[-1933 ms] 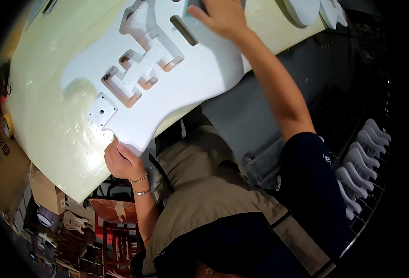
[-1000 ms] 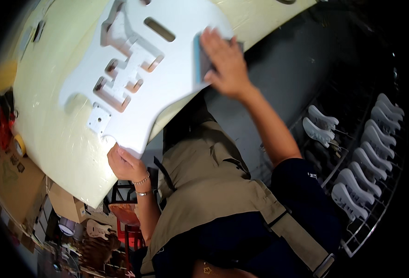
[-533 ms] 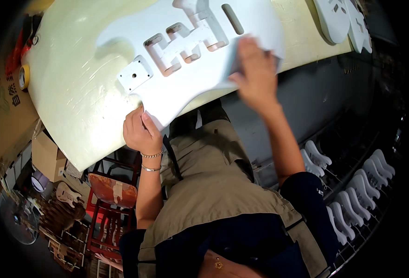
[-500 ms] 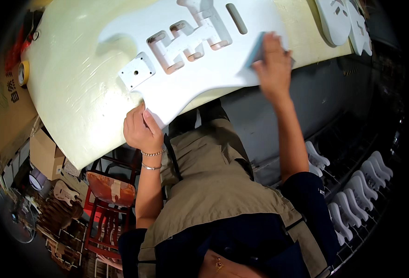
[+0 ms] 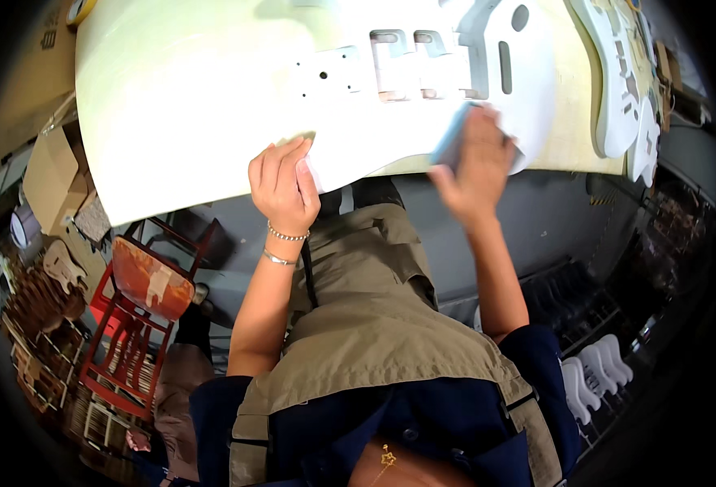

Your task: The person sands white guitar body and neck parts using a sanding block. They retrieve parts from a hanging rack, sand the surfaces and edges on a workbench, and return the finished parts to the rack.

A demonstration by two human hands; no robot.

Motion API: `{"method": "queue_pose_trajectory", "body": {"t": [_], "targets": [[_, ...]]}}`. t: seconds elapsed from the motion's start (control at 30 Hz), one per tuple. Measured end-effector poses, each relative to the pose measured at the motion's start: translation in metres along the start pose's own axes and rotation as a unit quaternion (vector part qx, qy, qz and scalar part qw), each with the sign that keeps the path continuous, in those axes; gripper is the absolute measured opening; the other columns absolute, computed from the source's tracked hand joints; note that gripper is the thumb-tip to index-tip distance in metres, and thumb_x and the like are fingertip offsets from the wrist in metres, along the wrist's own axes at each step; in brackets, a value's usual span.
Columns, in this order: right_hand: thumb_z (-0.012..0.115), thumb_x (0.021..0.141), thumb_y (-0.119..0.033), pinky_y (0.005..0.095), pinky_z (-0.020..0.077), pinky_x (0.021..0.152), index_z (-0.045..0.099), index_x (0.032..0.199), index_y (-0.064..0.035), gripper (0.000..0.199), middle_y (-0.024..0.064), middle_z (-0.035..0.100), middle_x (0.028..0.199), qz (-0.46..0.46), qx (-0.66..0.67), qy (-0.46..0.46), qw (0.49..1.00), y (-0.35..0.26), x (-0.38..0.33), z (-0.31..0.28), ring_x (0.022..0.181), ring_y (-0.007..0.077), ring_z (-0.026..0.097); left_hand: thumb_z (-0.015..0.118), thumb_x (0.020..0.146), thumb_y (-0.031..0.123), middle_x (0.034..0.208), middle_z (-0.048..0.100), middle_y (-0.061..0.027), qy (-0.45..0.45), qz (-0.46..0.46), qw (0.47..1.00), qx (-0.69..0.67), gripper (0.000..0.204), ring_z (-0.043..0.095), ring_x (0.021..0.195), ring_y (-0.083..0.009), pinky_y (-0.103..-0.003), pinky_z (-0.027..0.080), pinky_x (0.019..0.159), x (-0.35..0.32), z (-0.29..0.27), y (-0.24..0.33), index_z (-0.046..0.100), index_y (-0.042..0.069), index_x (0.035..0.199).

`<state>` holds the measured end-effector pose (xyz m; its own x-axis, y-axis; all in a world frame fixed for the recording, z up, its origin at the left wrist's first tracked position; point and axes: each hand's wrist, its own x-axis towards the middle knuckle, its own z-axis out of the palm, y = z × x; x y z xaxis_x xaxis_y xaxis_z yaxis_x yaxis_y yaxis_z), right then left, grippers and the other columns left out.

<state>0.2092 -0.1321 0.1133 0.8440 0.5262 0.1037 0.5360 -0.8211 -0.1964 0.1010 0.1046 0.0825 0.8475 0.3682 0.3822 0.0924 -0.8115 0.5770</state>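
A white electric guitar body (image 5: 390, 134) with routed cavities lies flat on the table, its near edge facing me. My left hand (image 5: 285, 185) is closed around the tip of the body's near horn, fingers on top and thumb at the side. Further right, my right hand (image 5: 481, 166) presses a blue and grey sanding block (image 5: 453, 136) against the face of the body close to its near edge. The palm and fingers cover much of the block, and the hand is slightly blurred. Strong light washes out the body's middle.
Other white guitar bodies (image 5: 617, 97) rest at the table's (image 5: 179, 122) right end. White bodies stand in a rack (image 5: 597, 373) low on the right. On the left are a red chair (image 5: 151, 276), a cardboard box (image 5: 53, 174), wooden bodies (image 5: 45, 300) and another person's trouser leg (image 5: 181, 406).
The view has turned, so the table and guitar body appear rotated and further right. My right hand has slid the block left along the near edge. My left hand keeps its hold.
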Motion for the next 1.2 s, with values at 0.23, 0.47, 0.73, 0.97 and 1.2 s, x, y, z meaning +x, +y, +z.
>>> {"method": "queue_pose_trajectory", "body": {"t": [0.23,0.47,0.73,0.97,1.2], "targets": [[0.051,0.076,-0.062,0.0491,0.0162,0.110,0.039,0.137,-0.0082,0.082,0.0067,0.038,0.143,-0.197,0.058,-0.081,0.975,-0.091,0.064,0.010,0.134,0.0232,0.032,0.042,0.090,0.022,0.128,0.049,-0.0174,0.025,-0.106,0.991,-0.079,0.045,0.041,0.124,-0.0349,-0.049,0.022,0.107,-0.037,-0.002,-0.012,0.046,-0.003,0.127],[0.046,0.080,-0.061,0.0519,0.0132,0.109,0.041,0.136,-0.0085,0.078,0.0056,0.040,0.142,-0.217,0.039,-0.079,0.972,-0.110,0.065,0.016,0.135,0.0238,0.031,0.036,0.092,0.031,0.136,0.046,-0.0131,0.004,-0.141,0.988,-0.057,0.054,0.031,0.132,-0.0322,-0.049,0.010,0.110,-0.061,-0.001,-0.018,0.039,-0.003,0.133],[0.054,0.073,-0.062,0.0539,0.0110,0.109,0.043,0.133,-0.0052,0.084,0.0106,0.043,0.139,-0.208,0.038,-0.083,0.974,-0.067,0.028,0.002,0.133,0.0275,0.033,0.032,0.093,0.033,0.147,0.021,-0.0213,0.075,-0.212,0.974,0.014,0.057,0.012,0.137,-0.0388,-0.054,0.001,0.109,-0.097,-0.011,-0.037,0.033,-0.001,0.139],[0.078,0.056,-0.038,0.0509,0.0136,0.110,0.042,0.134,-0.0100,0.090,0.0043,0.040,0.141,-0.302,0.065,-0.113,0.944,-0.138,0.040,0.018,0.133,0.0229,0.031,0.033,0.094,0.039,0.149,0.003,-0.0252,0.097,-0.278,0.956,-0.005,0.067,0.004,0.137,-0.0393,-0.052,0.006,0.109,-0.105,-0.002,-0.043,0.018,-0.005,0.142],[0.069,0.063,-0.054,0.0526,0.0117,0.110,0.042,0.135,-0.0114,0.088,0.0049,0.041,0.140,-0.258,0.086,-0.124,0.954,-0.133,0.024,0.016,0.132,0.0199,0.033,0.035,0.094,0.043,0.149,0.000,-0.0227,0.059,-0.171,0.983,0.000,0.069,-0.002,0.139,-0.0381,-0.055,-0.004,0.108,-0.088,0.008,-0.027,0.019,-0.004,0.142]]}}
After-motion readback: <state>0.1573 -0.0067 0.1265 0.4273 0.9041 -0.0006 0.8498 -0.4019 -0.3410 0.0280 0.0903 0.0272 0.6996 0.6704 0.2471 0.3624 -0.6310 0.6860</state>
